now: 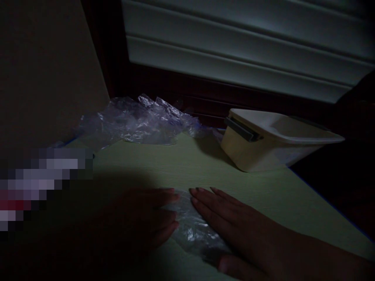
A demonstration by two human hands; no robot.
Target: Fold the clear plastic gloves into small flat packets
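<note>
Right hand (246, 230) and left hand (155, 216) lie low in the frame, both over the table (146, 164), whose pale green top runs from the bottom edge up to mid-frame. A slatted panel (222, 54) crosses the upper right. Below it, right of centre, sits a tub (258, 156), open at the top, a dark clip on its near left side. Crumpled clear plastic makes a heap (140, 125) at the back of the table, left of the tub and apart from it.

Smaller than these is the bag (189, 226), a clear, wrinkled piece at lower centre, between the hands. It slants from upper left to lower right, roughly in line with the right fingers, which lie straight, close together, along its right side, thumb held away. The left fingers point right, slightly spread, tips at its left edge; their grip is too dark to tell. Both hands touch it, so neither is clearly nearer.
</note>
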